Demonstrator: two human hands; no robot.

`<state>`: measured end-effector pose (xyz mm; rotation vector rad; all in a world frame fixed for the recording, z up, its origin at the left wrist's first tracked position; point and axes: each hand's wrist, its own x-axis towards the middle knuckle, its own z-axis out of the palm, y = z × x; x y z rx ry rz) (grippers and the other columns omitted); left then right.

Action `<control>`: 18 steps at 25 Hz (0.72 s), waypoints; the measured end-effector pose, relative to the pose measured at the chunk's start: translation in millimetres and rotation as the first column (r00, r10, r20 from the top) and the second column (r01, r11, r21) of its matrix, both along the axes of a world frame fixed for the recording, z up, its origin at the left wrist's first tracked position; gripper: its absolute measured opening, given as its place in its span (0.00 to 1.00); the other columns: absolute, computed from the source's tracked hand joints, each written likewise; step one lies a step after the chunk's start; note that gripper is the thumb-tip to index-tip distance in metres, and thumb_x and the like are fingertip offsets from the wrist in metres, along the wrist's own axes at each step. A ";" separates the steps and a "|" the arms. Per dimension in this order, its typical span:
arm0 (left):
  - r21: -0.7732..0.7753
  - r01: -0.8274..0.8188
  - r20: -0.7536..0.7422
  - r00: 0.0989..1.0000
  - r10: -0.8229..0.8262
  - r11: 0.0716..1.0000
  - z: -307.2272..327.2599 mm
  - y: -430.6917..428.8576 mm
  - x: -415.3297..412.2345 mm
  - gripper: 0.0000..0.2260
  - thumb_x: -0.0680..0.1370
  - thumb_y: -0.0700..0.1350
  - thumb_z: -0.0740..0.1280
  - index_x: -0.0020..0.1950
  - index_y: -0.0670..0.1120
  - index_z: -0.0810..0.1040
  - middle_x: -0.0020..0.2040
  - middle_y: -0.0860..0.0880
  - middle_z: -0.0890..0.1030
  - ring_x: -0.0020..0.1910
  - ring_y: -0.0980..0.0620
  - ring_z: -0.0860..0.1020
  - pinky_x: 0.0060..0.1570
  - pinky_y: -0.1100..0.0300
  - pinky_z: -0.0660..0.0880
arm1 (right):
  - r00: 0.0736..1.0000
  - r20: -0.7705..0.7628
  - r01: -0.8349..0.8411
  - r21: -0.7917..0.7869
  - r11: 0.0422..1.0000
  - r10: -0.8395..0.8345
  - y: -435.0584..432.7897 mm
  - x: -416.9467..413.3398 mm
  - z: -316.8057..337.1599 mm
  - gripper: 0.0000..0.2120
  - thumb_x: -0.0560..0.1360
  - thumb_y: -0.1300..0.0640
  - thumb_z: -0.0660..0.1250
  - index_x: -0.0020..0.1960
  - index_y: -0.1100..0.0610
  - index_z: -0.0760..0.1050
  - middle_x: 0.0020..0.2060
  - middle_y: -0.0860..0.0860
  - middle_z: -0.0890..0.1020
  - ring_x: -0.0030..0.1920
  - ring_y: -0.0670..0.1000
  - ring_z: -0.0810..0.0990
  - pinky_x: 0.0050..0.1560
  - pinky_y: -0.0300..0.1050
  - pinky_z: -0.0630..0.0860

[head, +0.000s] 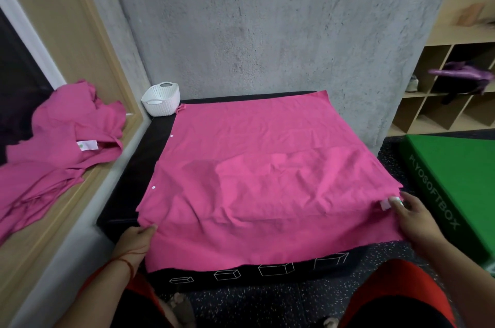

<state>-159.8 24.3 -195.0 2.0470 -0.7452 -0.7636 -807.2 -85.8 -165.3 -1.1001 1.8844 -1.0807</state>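
Pink cloth (254, 167) between hands: left hand (138, 235) grips left edge, right hand (413, 220) holds right.

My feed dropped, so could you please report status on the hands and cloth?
Left hand grips pink cloth near-left edge. Right hand pinches right edge. Cloth spread on black box. Nothing obstructing.

A pink cloth (257, 167) with white snap buttons down its left edge lay spread flat and lightly creased, stretching away from the left hand (139, 234) and right hand (412, 217) gripping its near corners, its hem hanging below them.
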 end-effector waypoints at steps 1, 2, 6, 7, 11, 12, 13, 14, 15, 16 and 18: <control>-0.034 -0.009 -0.083 0.996 0.006 0.999 2.9 1.6 -2.3 0.17 0.76 0.50 0.76 0.42 0.35 0.83 0.43 0.32 0.85 0.41 0.42 0.82 0.46 0.49 0.77 | 1.000 0.012 -0.023 -0.036 0.999 0.024 4.1 4.1 7.5 0.26 0.82 0.45 0.70 0.78 0.51 0.71 0.66 0.52 0.75 0.57 0.55 0.79 0.58 0.53 0.77; -0.066 -0.018 -0.168 0.986 0.007 0.998 7.3 4.4 -5.3 0.16 0.75 0.49 0.77 0.44 0.35 0.83 0.43 0.33 0.85 0.39 0.43 0.81 0.43 0.50 0.77 | 0.997 0.058 -0.038 -0.069 0.997 0.042 7.7 7.4 13.2 0.28 0.80 0.46 0.73 0.77 0.50 0.72 0.66 0.52 0.76 0.57 0.53 0.80 0.59 0.52 0.78; -0.229 -0.084 -0.332 0.943 0.004 0.970 41.5 13.0 -20.5 0.04 0.81 0.39 0.70 0.54 0.46 0.80 0.48 0.46 0.80 0.41 0.48 0.78 0.30 0.57 0.79 | 0.924 0.363 -0.098 -0.088 0.991 0.123 8.7 1.3 22.3 0.28 0.65 0.46 0.80 0.63 0.55 0.84 0.56 0.54 0.88 0.47 0.47 0.86 0.47 0.39 0.85; -0.270 -0.069 -0.400 0.915 -0.047 0.960 49.1 13.7 -19.8 0.05 0.83 0.37 0.66 0.55 0.45 0.80 0.49 0.45 0.81 0.42 0.48 0.78 0.30 0.58 0.81 | 0.896 0.422 -0.112 -0.098 0.989 0.143 7.3 2.5 26.3 0.23 0.69 0.49 0.79 0.62 0.56 0.85 0.57 0.55 0.87 0.46 0.47 0.86 0.46 0.38 0.84; -0.354 0.025 -0.467 0.861 -0.200 0.935 60.0 13.7 -5.6 0.19 0.79 0.24 0.57 0.62 0.38 0.80 0.61 0.39 0.82 0.61 0.43 0.80 0.58 0.50 0.81 | 0.845 0.506 -0.110 -0.149 0.983 0.171 0.4 6.3 49.3 0.17 0.83 0.73 0.59 0.66 0.63 0.80 0.59 0.61 0.85 0.44 0.48 0.87 0.45 0.38 0.85; -0.367 0.086 -0.407 0.881 -0.243 0.926 61.3 13.8 -4.3 0.22 0.77 0.22 0.57 0.64 0.39 0.80 0.63 0.39 0.82 0.64 0.43 0.79 0.63 0.49 0.77 | 0.855 0.478 -0.138 -0.163 0.977 0.201 -0.5 8.3 54.5 0.19 0.82 0.75 0.58 0.67 0.63 0.80 0.60 0.62 0.85 0.46 0.51 0.87 0.46 0.39 0.85; -0.369 0.150 -0.316 0.908 -0.275 0.917 64.2 14.3 -5.7 0.23 0.77 0.21 0.60 0.64 0.41 0.81 0.62 0.41 0.83 0.65 0.45 0.80 0.65 0.50 0.76 | 0.865 0.442 -0.171 -0.186 0.968 0.238 -1.4 10.2 58.7 0.21 0.81 0.76 0.60 0.68 0.61 0.80 0.60 0.63 0.84 0.50 0.54 0.86 0.49 0.40 0.85; -0.364 0.201 -0.207 0.934 -0.290 0.909 68.2 15.5 -8.6 0.22 0.76 0.23 0.65 0.63 0.43 0.82 0.59 0.42 0.85 0.63 0.47 0.81 0.64 0.53 0.77 | 0.885 0.371 -0.219 -0.204 0.954 0.282 -1.1 12.0 63.2 0.23 0.80 0.77 0.63 0.68 0.58 0.81 0.60 0.62 0.85 0.53 0.56 0.85 0.51 0.41 0.85; -0.349 0.232 -0.091 0.956 -0.279 0.908 71.1 15.6 -10.5 0.20 0.76 0.26 0.70 0.60 0.46 0.84 0.55 0.45 0.87 0.59 0.49 0.84 0.60 0.58 0.79 | 0.909 0.272 -0.265 -0.211 0.941 0.317 0.5 14.5 66.8 0.26 0.78 0.78 0.66 0.68 0.55 0.81 0.59 0.60 0.86 0.55 0.56 0.85 0.52 0.42 0.85; -0.330 0.240 0.022 0.969 -0.247 0.913 73.3 15.9 -11.8 0.17 0.75 0.29 0.73 0.57 0.48 0.85 0.50 0.47 0.88 0.52 0.51 0.86 0.53 0.64 0.80 | 0.934 0.158 -0.289 -0.199 0.936 0.322 3.7 17.9 71.5 0.28 0.76 0.78 0.68 0.68 0.53 0.81 0.57 0.58 0.86 0.54 0.54 0.86 0.51 0.43 0.85; -0.307 0.223 0.219 0.963 -0.160 0.925 75.7 14.0 -11.9 0.12 0.75 0.33 0.74 0.50 0.50 0.87 0.41 0.50 0.88 0.40 0.55 0.85 0.45 0.66 0.80 | 0.957 -0.068 -0.291 -0.173 0.941 0.283 10.1 23.9 80.6 0.26 0.74 0.74 0.74 0.64 0.50 0.82 0.54 0.52 0.87 0.50 0.51 0.88 0.50 0.47 0.85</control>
